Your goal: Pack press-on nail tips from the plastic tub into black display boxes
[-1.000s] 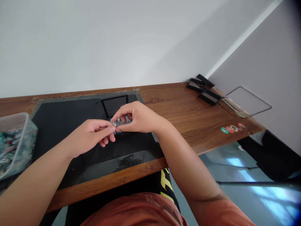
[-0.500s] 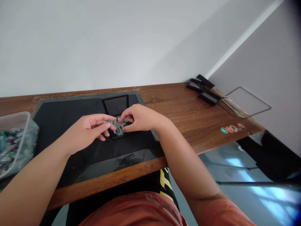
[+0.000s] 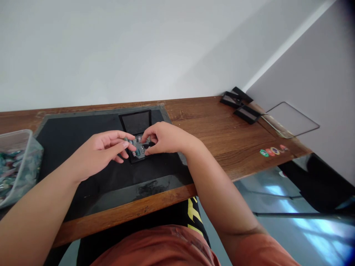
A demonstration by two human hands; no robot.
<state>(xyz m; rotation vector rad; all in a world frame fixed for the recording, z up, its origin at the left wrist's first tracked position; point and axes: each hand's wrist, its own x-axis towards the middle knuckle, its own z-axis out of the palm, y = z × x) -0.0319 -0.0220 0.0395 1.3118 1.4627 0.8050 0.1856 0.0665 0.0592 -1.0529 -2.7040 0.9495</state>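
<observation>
A small black hinged box (image 3: 131, 159) lies on the dark mat, its framed lid (image 3: 135, 123) raised at the back. Several small polished stones (image 3: 138, 152), grey, clear and bluish green, sit in its base. My left hand (image 3: 107, 147) is over the box's left edge, fingers stretched out and thumb apart, with no held thing visible. From the right, my right hand (image 3: 163, 137) reaches into the box with curved fingers. Its index finger and thumb are apart, their tips down among the stones. Part of the base is hidden behind both hands.
A clear plastic tub (image 3: 23, 166) of mixed stones stands at the left. Several black boxes (image 3: 245, 111) lie near the back right corner, beside a thin wire frame (image 3: 294, 122). Coloured round stickers (image 3: 273, 151) are on the wooden table (image 3: 202, 118) at right.
My left hand has shifted slightly left, and its fingers have drawn back a little from the stones. My right hand keeps nearly the same place. The view has moved a little.
</observation>
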